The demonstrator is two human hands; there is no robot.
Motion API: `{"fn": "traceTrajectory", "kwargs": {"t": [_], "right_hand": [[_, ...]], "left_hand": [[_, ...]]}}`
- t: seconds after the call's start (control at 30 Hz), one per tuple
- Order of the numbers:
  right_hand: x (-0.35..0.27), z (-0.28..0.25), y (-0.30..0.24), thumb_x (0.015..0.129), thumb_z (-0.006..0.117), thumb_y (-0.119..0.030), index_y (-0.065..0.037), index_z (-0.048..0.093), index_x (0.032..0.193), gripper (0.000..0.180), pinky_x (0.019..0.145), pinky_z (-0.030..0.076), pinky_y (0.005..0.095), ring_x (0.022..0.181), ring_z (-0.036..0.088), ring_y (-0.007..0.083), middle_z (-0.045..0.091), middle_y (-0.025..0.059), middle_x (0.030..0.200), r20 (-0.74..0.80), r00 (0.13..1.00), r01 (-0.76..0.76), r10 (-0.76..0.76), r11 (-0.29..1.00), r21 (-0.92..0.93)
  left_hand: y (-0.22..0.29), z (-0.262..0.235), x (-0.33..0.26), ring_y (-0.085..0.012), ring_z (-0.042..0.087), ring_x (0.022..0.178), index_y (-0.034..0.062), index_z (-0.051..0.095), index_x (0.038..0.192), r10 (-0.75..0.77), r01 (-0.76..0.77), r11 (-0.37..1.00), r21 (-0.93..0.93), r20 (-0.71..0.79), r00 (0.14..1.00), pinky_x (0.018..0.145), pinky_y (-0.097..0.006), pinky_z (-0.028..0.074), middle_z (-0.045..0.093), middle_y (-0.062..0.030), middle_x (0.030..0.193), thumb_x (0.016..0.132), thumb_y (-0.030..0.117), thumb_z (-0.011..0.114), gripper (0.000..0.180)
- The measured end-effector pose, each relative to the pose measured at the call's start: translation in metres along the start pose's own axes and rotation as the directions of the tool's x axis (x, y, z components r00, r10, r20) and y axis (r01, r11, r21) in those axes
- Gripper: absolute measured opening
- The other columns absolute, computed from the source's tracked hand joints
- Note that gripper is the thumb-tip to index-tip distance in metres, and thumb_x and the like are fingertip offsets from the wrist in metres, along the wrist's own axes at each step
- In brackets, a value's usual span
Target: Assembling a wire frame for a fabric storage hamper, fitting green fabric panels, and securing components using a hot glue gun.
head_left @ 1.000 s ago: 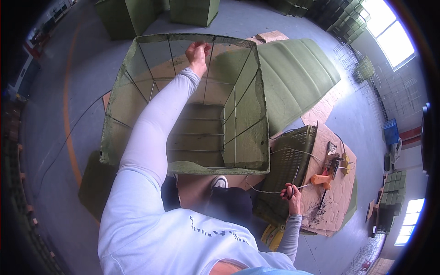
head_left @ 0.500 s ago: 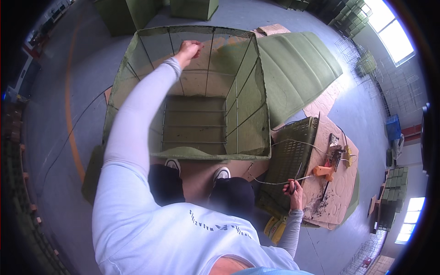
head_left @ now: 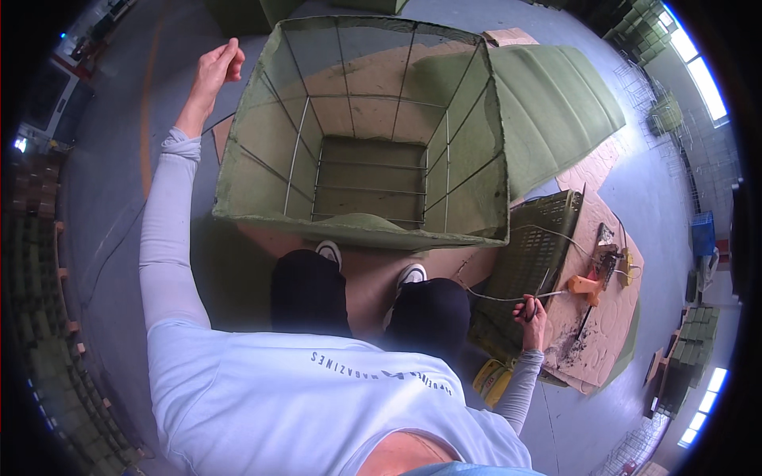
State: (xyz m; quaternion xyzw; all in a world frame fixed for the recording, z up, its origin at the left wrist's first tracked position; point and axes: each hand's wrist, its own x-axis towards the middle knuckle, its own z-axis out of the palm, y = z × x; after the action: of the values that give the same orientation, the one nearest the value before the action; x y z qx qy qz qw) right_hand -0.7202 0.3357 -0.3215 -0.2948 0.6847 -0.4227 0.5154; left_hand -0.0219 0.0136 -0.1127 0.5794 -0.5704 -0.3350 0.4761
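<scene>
In front of me stands a large open box of thin green sheet on a wire frame (head_left: pixel 365 230), its inside and wire bars showing. My left hand (head_left: pixel 213 83) is raised beyond the box's far left corner, apart from it, with the fingers curled and pressed together. Whether a small thing is pinched there cannot be made out. Low on the right, my right hand (head_left: pixel 530 319) is closed around the dark handles of a pair of scissors (head_left: pixel 544 282), the blades pointing up. Close by, an orange glue gun (head_left: pixel 586 287) lies on a cardboard sheet (head_left: pixel 611 341).
The cardboard rests over a green plastic crate (head_left: pixel 528 266) on my right, with a pale cable across it. A ribbed green panel (head_left: pixel 548 111) lies behind. Beside my right forearm stands a yellow container (head_left: pixel 494 385). Stacked green boxes (head_left: pixel 694 337) line the right side.
My left hand has moved left, from over the box's far side to outside its far left corner. The view has shifted; my right hand keeps the scissors in its grip.
</scene>
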Motion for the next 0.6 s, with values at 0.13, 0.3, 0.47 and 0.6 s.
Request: {"fn": "traceTrajectory", "kwargs": {"t": [0.13,0.3,0.47,0.6], "right_hand": [[0.011,0.010,-0.008,0.095,0.056,-0.035,-0.003,0.055,0.111,0.035,0.057,0.048,0.0197,0.068,0.060,0.0077,0.062,0.0030,0.082,0.021,1.000,0.008,-0.008,1.000,-0.019],[0.023,0.024,-0.015,0.095,0.055,-0.038,-0.004,0.056,0.112,0.038,0.058,0.047,0.0180,0.068,0.058,0.0060,0.061,0.0011,0.082,0.082,0.996,0.031,-0.024,0.996,-0.083],[0.030,0.027,-0.010,0.096,0.054,-0.035,-0.004,0.056,0.112,0.035,0.057,0.047,0.0181,0.066,0.058,0.0064,0.061,0.0016,0.080,0.084,0.996,0.037,-0.028,0.993,-0.108],[0.031,0.024,-0.001,0.096,0.054,-0.034,-0.004,0.056,0.111,0.034,0.056,0.046,0.0182,0.066,0.058,0.0065,0.061,0.0017,0.080,0.032,0.999,-0.041,0.044,0.996,-0.081]], "left_hand": [[-0.031,-0.013,0.009,-0.0035,0.050,0.060,0.0068,0.067,0.085,0.022,0.012,0.980,0.200,-0.170,0.985,0.056,-0.019,0.041,0.052,0.0066,0.066,0.092,0.041,0.059,0.037],[-0.033,0.022,0.021,-0.0209,0.063,0.089,0.0122,0.068,0.108,0.350,-0.273,0.677,0.683,0.027,0.936,0.079,-0.032,0.050,0.066,-0.0076,0.088,0.080,0.029,0.070,0.033],[-0.043,0.018,0.033,-0.0292,0.056,0.111,0.0150,0.057,0.126,0.220,-0.261,0.468,0.845,0.174,0.960,0.093,-0.040,0.046,0.060,-0.0118,0.120,0.082,0.023,0.066,0.046],[-0.021,0.037,0.011,-0.0273,0.054,0.117,0.0063,0.056,0.124,0.181,-0.229,0.388,0.893,0.169,0.969,0.094,-0.038,0.046,0.054,-0.0113,0.131,0.086,0.020,0.061,0.041]]}}
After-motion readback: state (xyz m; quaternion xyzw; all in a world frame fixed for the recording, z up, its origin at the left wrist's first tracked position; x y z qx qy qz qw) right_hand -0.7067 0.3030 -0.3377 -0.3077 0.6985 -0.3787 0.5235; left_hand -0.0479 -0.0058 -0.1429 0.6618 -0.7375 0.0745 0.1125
